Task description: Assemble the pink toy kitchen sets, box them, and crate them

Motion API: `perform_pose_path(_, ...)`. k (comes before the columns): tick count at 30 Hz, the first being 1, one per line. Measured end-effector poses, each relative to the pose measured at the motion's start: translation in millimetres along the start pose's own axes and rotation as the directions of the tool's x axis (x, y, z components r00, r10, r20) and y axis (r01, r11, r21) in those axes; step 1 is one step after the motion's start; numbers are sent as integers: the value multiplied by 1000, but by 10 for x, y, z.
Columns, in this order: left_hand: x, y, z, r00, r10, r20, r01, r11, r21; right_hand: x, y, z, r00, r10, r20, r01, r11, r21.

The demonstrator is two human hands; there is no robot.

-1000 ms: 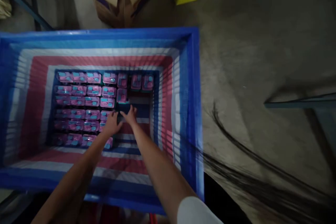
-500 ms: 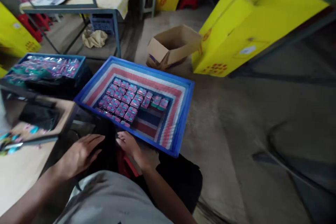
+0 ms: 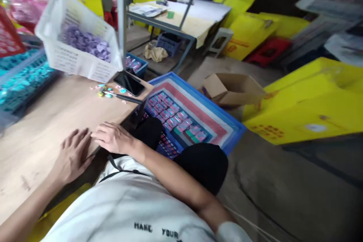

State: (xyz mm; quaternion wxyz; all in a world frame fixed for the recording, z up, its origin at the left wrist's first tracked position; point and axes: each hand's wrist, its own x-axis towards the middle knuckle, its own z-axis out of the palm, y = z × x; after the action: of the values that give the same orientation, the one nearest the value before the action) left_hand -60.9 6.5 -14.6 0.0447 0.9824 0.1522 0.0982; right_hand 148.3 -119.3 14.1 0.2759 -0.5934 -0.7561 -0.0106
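My left hand (image 3: pixel 72 157) lies palm down on the edge of the wooden table (image 3: pixel 42 117), fingers spread, with nothing visible in it. Close to its fingertips is my right hand (image 3: pixel 115 138), reaching across my lap to the table edge. The right fingers are loosely bent and point left; I see nothing held in them. Beyond the hands, a black phone (image 3: pixel 129 83) lies on the table beside a dark pen-like tool (image 3: pixel 123 97) and several small coloured pieces (image 3: pixel 108 91).
A blue crate (image 3: pixel 224 121) with a striped lining holds rows of small pink-and-teal packs (image 3: pixel 170 110). A white basket (image 3: pixel 82 64) of purple pieces leans at the table's back, near a crate (image 3: pixel 25 87) of teal pieces. A cardboard box (image 3: pixel 229 90) and a yellow bag (image 3: pixel 306 102) stand right.
The view has swung left, bringing the table and white basket in. Both hands have moved from above my lap, near the blue crate, to the table edge.
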Motion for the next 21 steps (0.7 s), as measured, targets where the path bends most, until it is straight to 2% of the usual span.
perform_pose_path(3,40,102,37,998,13,59,-8,996,-89,114,-190,22,995,-89,33,87,995,56)
perform_pose_path(7,30,155,95,991,-36,127,66,969,-237,464,-239,84,993,-115,40,104,973,208)
perform_pose_path(10,-3,180,130,992,-38,118,74,947,-314,850,-280,280,985,-147,90,105,925,364)
perform_pose_path(14,-62,249,127,994,0,111,36,945,-324,1272,-281,663,939,-219,265,63,867,495)
perform_pose_path(17,-64,255,138,998,19,62,-1,959,-282,1486,-164,988,875,-304,376,117,888,444)
perform_pose_path(19,-47,226,168,1000,21,-3,-21,953,-303,1562,-71,1187,841,-304,448,164,932,324)
perform_pose_path(21,-31,193,209,997,3,-78,-34,920,-391,1584,2,1336,820,-271,503,189,959,210)
